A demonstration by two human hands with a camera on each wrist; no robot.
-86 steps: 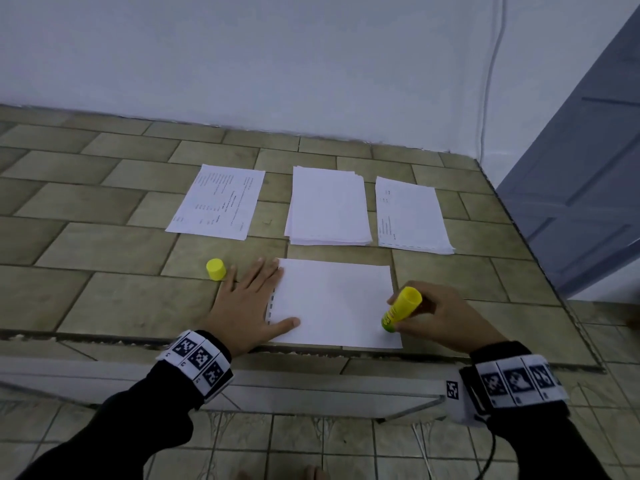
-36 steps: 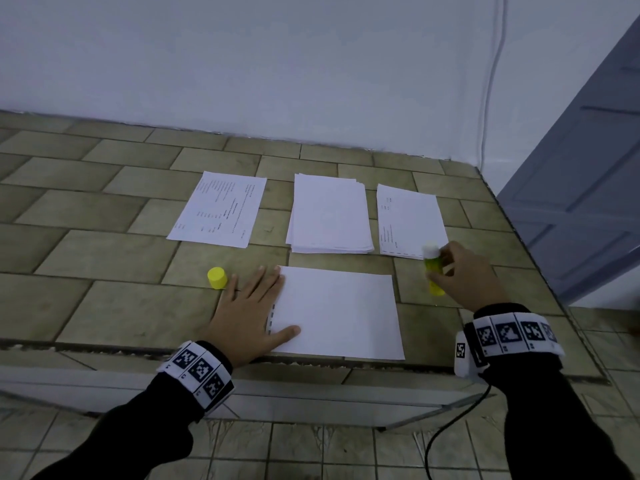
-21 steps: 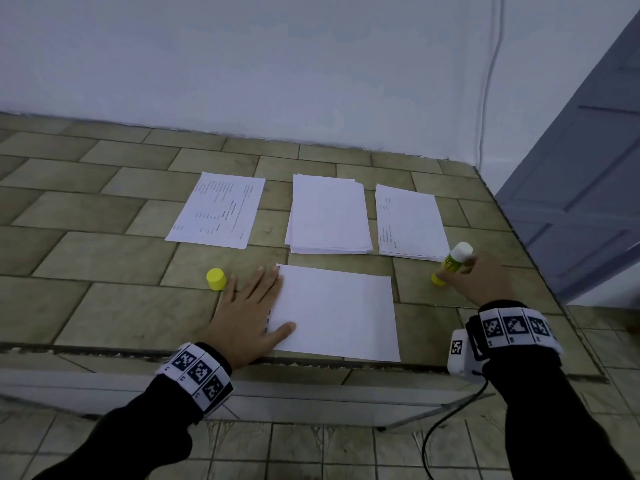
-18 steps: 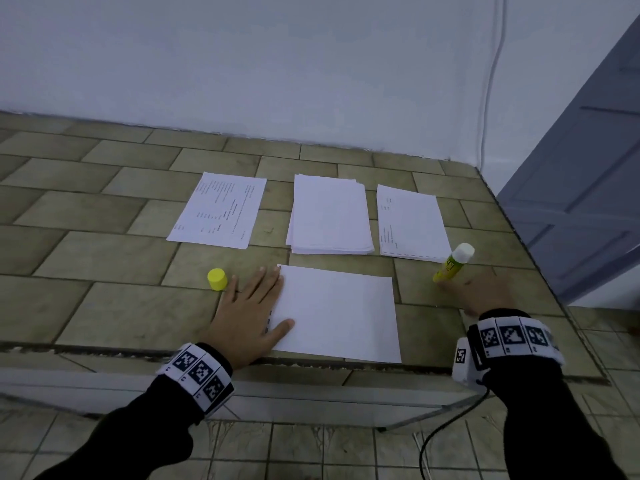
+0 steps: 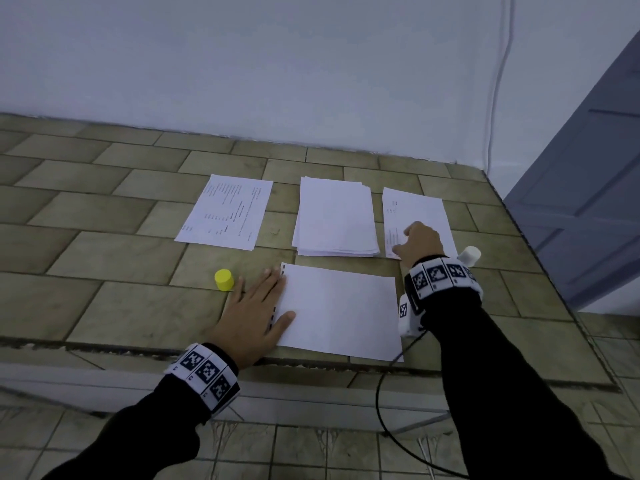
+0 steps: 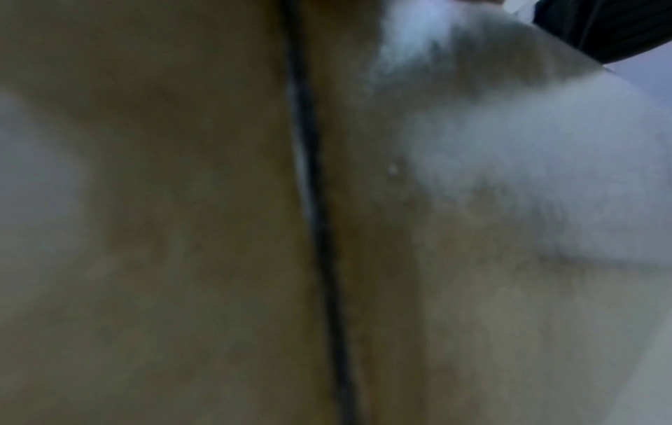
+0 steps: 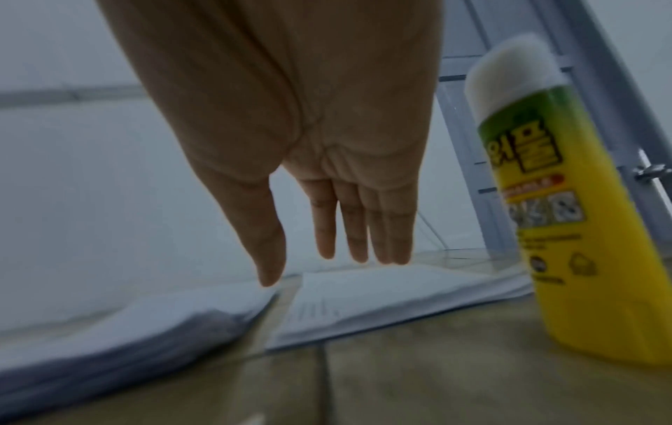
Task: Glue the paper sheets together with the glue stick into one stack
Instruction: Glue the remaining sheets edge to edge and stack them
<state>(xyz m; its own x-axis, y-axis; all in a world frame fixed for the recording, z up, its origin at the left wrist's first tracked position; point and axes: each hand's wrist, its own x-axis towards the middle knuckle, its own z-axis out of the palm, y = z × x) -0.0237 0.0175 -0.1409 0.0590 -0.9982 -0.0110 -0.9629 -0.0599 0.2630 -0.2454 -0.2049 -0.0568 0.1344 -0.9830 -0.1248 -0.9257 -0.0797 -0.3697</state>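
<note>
My left hand (image 5: 252, 311) lies flat, fingers straight, pressing the left edge of the blank near sheet (image 5: 341, 310). My right hand (image 5: 414, 239) hovers empty over the near end of the right paper pile (image 5: 417, 211); in the right wrist view its fingers (image 7: 358, 227) are straight above that pile (image 7: 382, 290). The uncapped yellow glue stick (image 7: 567, 230) stands upright on the tile, held by nothing. In the head view only its white tip (image 5: 470, 256) shows behind my right wrist. The left wrist view is a blur of tile and paper (image 6: 545, 172).
The yellow cap (image 5: 224, 279) stands just beyond my left fingertips. A thicker blank pile (image 5: 336, 218) lies in the middle and a printed sheet (image 5: 225, 211) at the left. The tiled counter (image 5: 86, 237) ends at a front edge under my wrists; a grey door (image 5: 588, 188) stands at the right.
My right hand stood the glue stick on the tile right of the near sheet, let go, and moved forward over the right pile. The left hand stayed put.
</note>
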